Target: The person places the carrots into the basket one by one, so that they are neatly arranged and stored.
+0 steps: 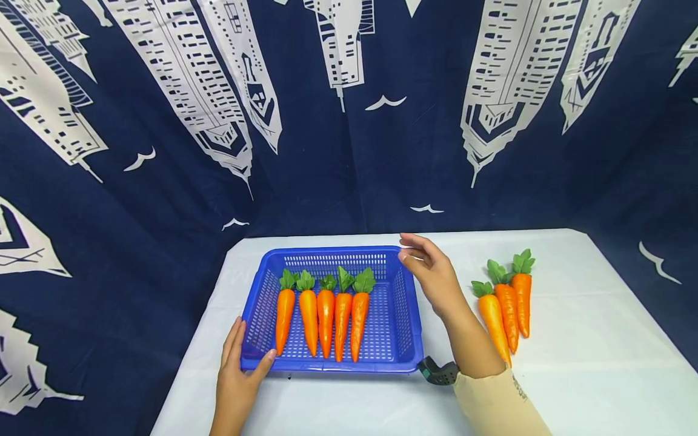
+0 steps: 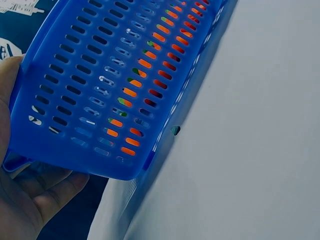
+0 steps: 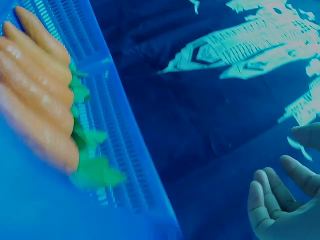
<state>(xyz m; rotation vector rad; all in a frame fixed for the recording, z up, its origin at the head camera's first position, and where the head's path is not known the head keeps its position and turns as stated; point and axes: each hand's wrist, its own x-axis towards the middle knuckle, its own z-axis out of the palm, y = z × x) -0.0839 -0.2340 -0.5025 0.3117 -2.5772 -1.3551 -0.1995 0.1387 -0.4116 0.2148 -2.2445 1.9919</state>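
Observation:
A blue plastic basket point(image 1: 406, 357) holds several orange carrots point(image 1: 325, 315) with green leaves, side by side in a row, tops toward the back. My left hand point(image 1: 237, 369) grips its front left corner, thumb at the front rim and fingers along the left side; in the left wrist view the basket's slotted wall point(image 2: 95, 65) rises beside that hand point(image 2: 30, 200). Over by the back right corner is my right hand point(image 1: 431, 272), fingers loosely bent with nothing between them. In the right wrist view, that hand point(image 3: 285, 205) appears apart from the basket.
Three more carrots point(image 1: 507, 312) lie close together on the white table point(image 1: 589, 339), right of the basket and beside my right forearm. A dark wrist device point(image 1: 438, 370) shows near my right sleeve. Behind the table hangs a navy cloth point(image 1: 360, 163) with white buildings and birds.

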